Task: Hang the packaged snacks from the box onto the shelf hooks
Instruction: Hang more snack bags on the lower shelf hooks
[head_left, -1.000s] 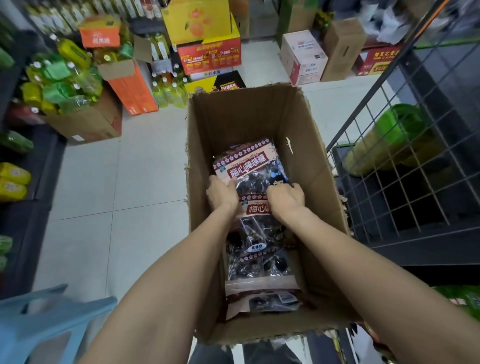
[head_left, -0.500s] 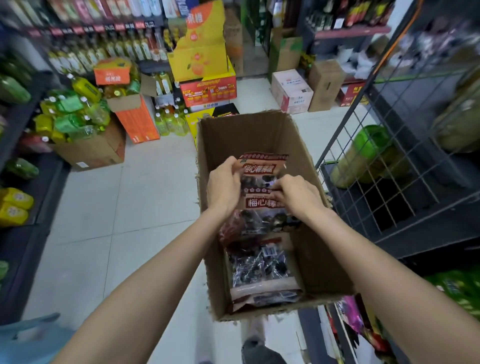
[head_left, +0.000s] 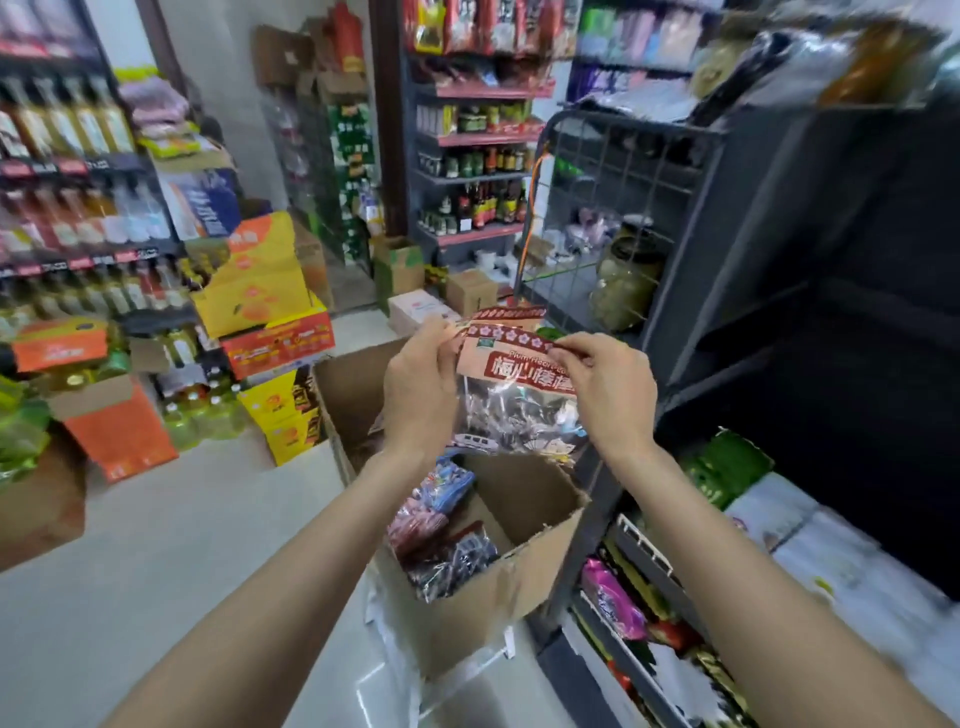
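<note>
While raised above the box, both hands holding a small stack of snack packets by the top edge. Left hand (head_left: 418, 387) curled round the left side of the stack, thumb across the front near the header. Right hand (head_left: 605, 387) pinching the red header strip of the front packet (head_left: 514, 395) between thumb and fingers (probably peeling it off the rest, or feeling for the hang hole, though the hole itself cannot be made out). Gripped at the top so the clear, dark-filled body hangs free below and the header is presented for a hook. A second header (head_left: 511, 313) peeking up behind the first, so more than one packet held.

Packets sitting between the two hands, at about chest level in the view, directly over the open cardboard box (head_left: 524, 587). More packets (head_left: 447, 551) lying in the box below, red, blue and dark wrappers heaped together, so plenty left to hang.

Just to the right, the dark shelf unit (head_left: 779, 270) with a wire grid panel (head_left: 613, 171) at its end; hooks not clearly visible from here. Bagged goods (head_left: 613, 597) on the lower shelves. Beyond, the floor (head_left: 156, 545), bottled drinks and stacked cartons (head_left: 260, 291).
</note>
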